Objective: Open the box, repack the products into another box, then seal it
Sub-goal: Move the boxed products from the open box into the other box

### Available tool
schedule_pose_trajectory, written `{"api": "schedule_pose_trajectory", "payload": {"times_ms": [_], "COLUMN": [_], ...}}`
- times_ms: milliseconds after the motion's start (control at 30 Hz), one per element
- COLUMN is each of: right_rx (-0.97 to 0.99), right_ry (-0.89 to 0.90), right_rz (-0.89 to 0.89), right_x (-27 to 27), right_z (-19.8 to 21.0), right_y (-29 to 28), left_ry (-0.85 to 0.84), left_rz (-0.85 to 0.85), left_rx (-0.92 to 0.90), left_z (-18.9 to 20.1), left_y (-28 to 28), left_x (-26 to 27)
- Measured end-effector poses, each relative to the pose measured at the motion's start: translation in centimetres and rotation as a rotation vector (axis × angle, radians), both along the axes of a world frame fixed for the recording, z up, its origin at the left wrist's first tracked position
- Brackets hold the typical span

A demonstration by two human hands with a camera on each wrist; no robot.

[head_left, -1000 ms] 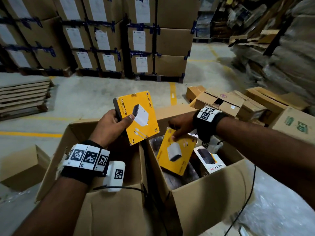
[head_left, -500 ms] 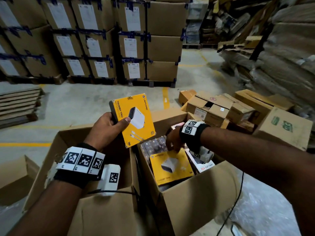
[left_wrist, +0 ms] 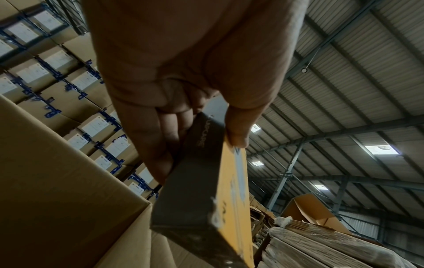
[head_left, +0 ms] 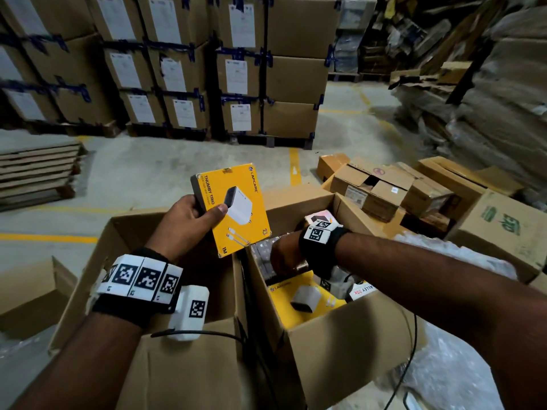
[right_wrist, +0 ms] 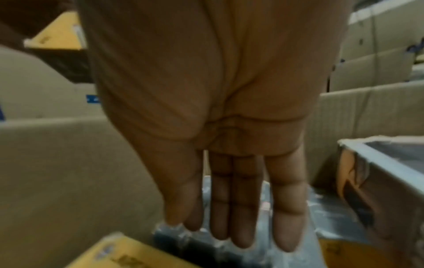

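My left hand [head_left: 192, 220] grips a yellow charger package [head_left: 236, 208] by its dark side edge, thumb on the front, above the open left carton [head_left: 118, 232]. In the left wrist view the fingers [left_wrist: 156, 145] wrap the dark side of the package [left_wrist: 195, 181]. My right hand [head_left: 284, 258] reaches down into the open right carton [head_left: 355, 344], fingers [right_wrist: 241, 208] straight and together over plastic-wrapped dark products [right_wrist: 195, 241], holding nothing. A second yellow package [head_left: 302, 297] lies flat in that carton, beside a white package [head_left: 359, 290].
Stacked labelled cartons [head_left: 183, 69] on pallets line the back. Loose opened cartons [head_left: 384, 190] lie at the right, with a green-printed box [head_left: 503, 229]. Flattened cardboard [head_left: 35, 170] lies at left, a small box [head_left: 29, 294] by the left carton, bubble wrap [head_left: 453, 365] at lower right.
My right hand let go of the second yellow package, which now lies flat in the right carton, and moved deeper to the wrapped products. The left hand kept holding its package.
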State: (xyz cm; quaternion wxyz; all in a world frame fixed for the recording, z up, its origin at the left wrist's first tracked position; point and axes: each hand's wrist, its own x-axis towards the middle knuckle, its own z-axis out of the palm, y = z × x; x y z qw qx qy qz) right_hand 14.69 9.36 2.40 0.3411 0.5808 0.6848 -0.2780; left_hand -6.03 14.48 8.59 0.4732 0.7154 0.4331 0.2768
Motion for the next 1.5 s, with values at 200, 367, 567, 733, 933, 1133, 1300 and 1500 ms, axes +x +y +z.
{"api": "schedule_pose_trajectory", "payload": {"times_ms": [200,367,567,733,933,1133,1300,1500], "right_rx": [-0.065,0.308,0.497,0.673,0.776,0.791,0.591,0.317], "right_ry": [-0.071,0.263,0.939,0.982,0.768,0.312,0.529,0.726], "right_rz": [0.100,-0.316,-0.644,-0.595,-0.330,-0.568,-0.999,-1.088], "right_x": [0.7,3.2,5.8,7.0,8.6,8.6,7.0,6.7], "right_z": [0.4,4.3,8.1,8.0,8.8,7.8,5.4,3.0], "right_y": [-1.2,-0.1,-1.2,-2.8,-3.2,-3.1,-2.3,-1.0], "left_ry": [0.010,0.027,0.050,0.084,0.337,0.878,1.023,1.005], "left_rz": [-0.018,-0.036,-0.067,-0.137,-0.244,-0.276,-0.333,-0.395], "left_rx": [0.036,0.055,0.044,0.042,0.109,0.344,0.327,0.362], "left_z": [0.2,0.4,0.4,0.6,-0.2,0.0,-1.7,-1.9], "left_y": [-0.5,-0.7,-1.6,-2.0,-2.5,-3.1,-3.4,-2.6], "left_x": [0.8,1.7,3.2,4.5,6.2,6.5,6.8,6.7]}}
